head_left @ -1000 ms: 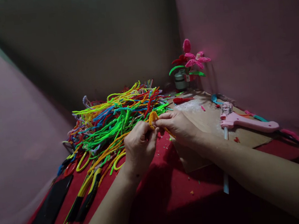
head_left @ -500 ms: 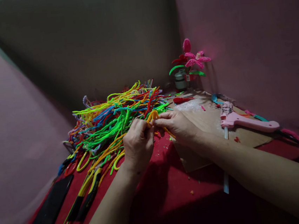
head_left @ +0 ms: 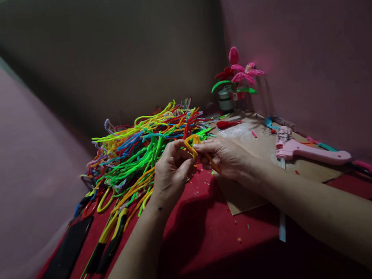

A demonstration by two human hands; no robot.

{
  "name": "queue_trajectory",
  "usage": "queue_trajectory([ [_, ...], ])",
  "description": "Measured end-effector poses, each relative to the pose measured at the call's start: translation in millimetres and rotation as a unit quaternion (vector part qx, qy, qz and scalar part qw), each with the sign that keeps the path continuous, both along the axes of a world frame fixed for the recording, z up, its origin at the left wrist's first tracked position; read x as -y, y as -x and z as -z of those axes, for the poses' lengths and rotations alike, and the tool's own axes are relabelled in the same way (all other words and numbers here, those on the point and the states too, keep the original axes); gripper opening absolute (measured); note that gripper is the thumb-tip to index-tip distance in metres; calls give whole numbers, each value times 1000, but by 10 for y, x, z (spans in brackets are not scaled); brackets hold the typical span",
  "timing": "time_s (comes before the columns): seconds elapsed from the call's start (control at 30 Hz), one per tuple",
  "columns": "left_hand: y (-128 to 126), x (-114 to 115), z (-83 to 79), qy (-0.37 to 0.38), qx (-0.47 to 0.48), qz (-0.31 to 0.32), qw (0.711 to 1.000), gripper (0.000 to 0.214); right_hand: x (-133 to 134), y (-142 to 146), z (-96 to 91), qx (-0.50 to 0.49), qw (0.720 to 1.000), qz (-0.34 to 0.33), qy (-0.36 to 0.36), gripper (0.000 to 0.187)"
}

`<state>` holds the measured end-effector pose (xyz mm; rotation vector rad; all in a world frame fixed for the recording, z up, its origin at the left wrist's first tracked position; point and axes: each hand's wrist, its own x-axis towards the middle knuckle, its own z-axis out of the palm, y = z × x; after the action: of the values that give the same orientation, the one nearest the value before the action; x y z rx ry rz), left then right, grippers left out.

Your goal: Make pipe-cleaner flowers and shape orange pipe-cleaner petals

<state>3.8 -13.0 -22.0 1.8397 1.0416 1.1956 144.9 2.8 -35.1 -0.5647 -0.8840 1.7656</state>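
Both hands work on a bent orange pipe cleaner above the red tabletop, in front of a heap of pipe cleaners. My left hand has its thumb and index finger curled around the near side of the orange loop. My right hand pinches the folded strands between thumb and fingers, and a loose end slants down below its fingers. Several folds show at the top of the pipe cleaner. The exact contact of the left fingertips is partly hidden.
Behind lies a multicoloured pipe cleaner heap. Yellow-and-black pliers and a flat black object are at left. A pink glue gun rests on cardboard at right. Pipe cleaner flowers stand in the back corner.
My left hand has loosened from a tight fist, with its thumb and index finger now further apart. More of the orange loop shows between the hands, and its folds have shifted.
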Motion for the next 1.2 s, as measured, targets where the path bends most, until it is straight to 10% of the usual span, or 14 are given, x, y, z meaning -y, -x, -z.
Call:
queue_trajectory([
  [0.37,22,23,-81,108,-2,75,991,45,60,19,-39,9,998,-3,55,6],
  [0.67,70,-37,-5,55,-133,45,989,50,55,4,-56,-16,997,2,79,12],
  [0.93,136,-67,-51,95,-190,94,973,20,67,40,-57,9,995,58,83,15],
  [1.2,63,-45,-71,165,-40,65,983,25,45,64,11,27,996,87,-8,10],
])
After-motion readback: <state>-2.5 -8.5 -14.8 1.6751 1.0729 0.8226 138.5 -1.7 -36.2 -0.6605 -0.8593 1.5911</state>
